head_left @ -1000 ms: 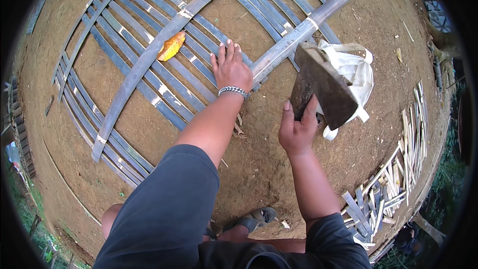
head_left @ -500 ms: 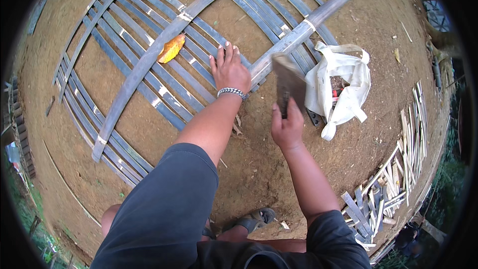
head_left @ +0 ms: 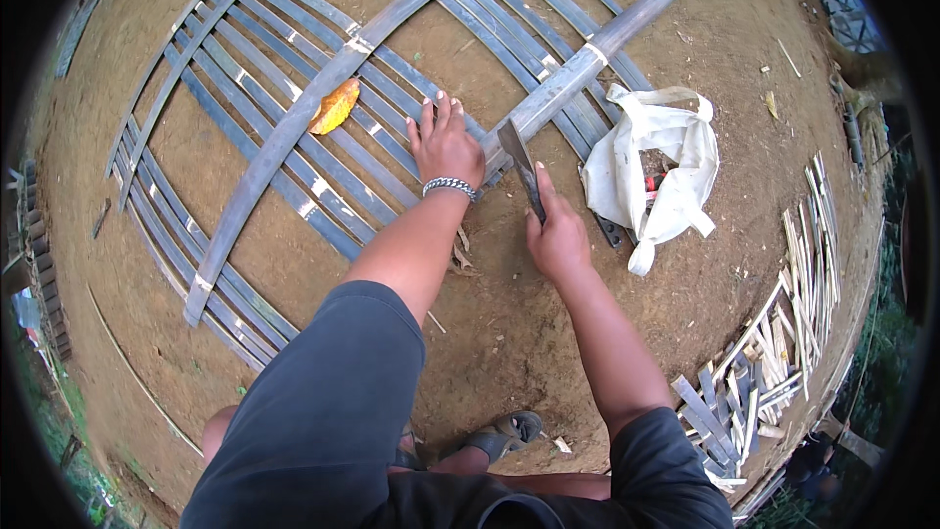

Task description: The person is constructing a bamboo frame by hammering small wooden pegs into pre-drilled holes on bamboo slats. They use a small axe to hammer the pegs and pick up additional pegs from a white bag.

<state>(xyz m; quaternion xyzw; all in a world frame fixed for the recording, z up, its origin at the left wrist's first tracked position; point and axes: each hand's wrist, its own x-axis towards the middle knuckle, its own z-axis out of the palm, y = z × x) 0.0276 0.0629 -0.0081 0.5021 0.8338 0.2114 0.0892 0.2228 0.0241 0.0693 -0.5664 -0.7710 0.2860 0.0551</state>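
Observation:
My left hand (head_left: 450, 144), a chain bracelet at its wrist, lies with fingers stretched over the ends of dark split-bamboo slats (head_left: 392, 144). Beside it is the near end of a thick dark bamboo pole (head_left: 560, 88) that crosses the slats. In my right hand (head_left: 560, 240) is the handle of a broad dark cleaver (head_left: 522, 165). Its blade is seen nearly edge-on, with the tip close to the pole's near end; whether they touch I cannot tell. A curved bamboo strip (head_left: 279, 147) crosses the slats further left, and a yellow-orange leaf (head_left: 335, 106) rests against it.
A white bag (head_left: 627, 162) with something red inside stands on the dirt right of the cleaver. Cut bamboo pieces (head_left: 720, 421) and thin pale sticks (head_left: 818, 245) are heaped at the lower right. My sandalled foot (head_left: 499, 436) is at the bottom.
The cleaver has swung left toward the pole's end, and its blade has turned from broadside to nearly edge-on. My left hand stays on the slats; the whole view has shifted slightly.

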